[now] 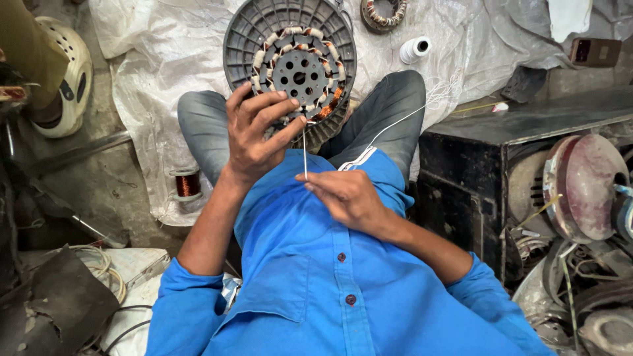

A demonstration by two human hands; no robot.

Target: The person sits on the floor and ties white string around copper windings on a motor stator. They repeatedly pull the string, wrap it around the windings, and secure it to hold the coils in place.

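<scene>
Stator [300, 69], round, grey, copper-wound: rests on lap. Left hand [254, 135] just below stator, fingers pinching white thread [304, 155] top. Right hand [346, 198] further below stator, pinching thread's lower end. Thread spool [415, 49] right of stator.

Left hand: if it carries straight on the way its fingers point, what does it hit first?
Probably the round fan motor stator with copper windings. The left hand has its fingers pointing up and away at it, apparently already touching its near edge, though depth is unclear.
</scene>
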